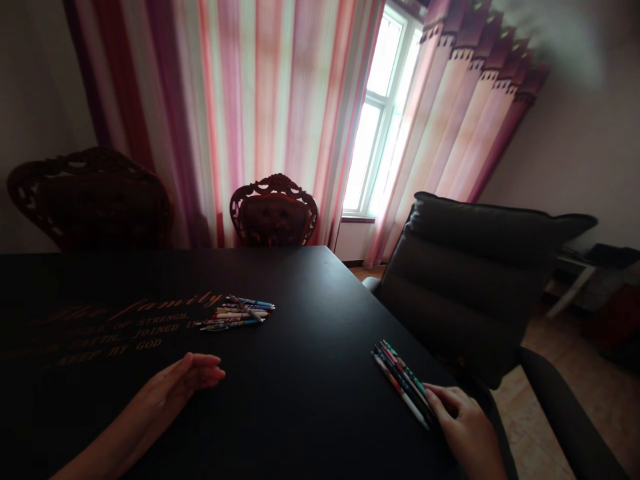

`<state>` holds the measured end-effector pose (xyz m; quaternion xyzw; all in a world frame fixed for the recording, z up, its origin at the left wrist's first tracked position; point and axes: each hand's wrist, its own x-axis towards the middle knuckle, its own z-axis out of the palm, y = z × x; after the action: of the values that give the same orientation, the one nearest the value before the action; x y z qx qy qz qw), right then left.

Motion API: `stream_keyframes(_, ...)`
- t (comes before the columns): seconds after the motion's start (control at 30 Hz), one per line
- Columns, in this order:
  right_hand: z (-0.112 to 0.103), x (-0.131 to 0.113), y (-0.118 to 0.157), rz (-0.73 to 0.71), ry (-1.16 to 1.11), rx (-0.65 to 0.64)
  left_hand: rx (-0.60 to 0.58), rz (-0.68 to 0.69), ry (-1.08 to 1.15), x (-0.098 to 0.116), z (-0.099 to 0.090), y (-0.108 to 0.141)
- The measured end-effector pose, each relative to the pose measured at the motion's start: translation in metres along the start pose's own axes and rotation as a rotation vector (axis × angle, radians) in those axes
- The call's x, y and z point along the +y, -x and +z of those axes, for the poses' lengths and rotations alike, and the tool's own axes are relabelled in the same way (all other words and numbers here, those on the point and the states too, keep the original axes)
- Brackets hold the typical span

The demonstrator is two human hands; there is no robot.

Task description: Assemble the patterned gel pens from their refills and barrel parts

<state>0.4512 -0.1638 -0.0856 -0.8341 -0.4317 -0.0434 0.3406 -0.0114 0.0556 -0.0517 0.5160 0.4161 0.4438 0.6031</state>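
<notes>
My right hand (463,417) touches the near end of a pen row (403,387) at two o'clock, aligned toward eleven; its grip I cannot tell. My open left hand (197,373) is empty, nearer than the eleven-o'clock pen pile (240,314).

there are two bare hands, one left hand (200,373) and one right hand (463,417); two groups of pens, a left pile (243,313) too overlapped to count and a right row (403,383) of at least four; one black table (310,360); two carved-frame chairs, one far left (93,200) and one far middle (274,217); one padded armchair (465,273) on the right; one window (377,113); and two striped curtain panels, one left (250,100) and one right (450,120).
</notes>
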Motion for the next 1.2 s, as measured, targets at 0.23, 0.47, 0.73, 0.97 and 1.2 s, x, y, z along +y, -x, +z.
stream_keyframes(0.23, 0.005, -0.029, -0.013, -0.115, -0.044, 0.078, -0.197, -0.056, 0.16, 0.004, -0.012, 0.001)
stream_keyframes(0.47, 0.058, -0.205, -0.021, -0.598, -0.163, -0.229, -0.235, 0.037, 0.09, 0.005, -0.007, 0.007)
stream_keyframes(0.73, 0.163, -0.308, -0.042, -0.672, -0.069, -0.261, -0.318, 0.142, -0.042, -0.007, -0.008, 0.004)
stream_keyframes(0.97, 0.197, -0.327, -0.048, -0.639, -0.113, -0.206, -0.295, 0.18, -0.12, 0.004, -0.005, 0.01)
stream_keyframes(1.2, 0.181, -0.309, -0.04, -0.552, -0.421, -0.306, -0.296, 0.234, -0.338, 0.014, -0.004, 0.019)
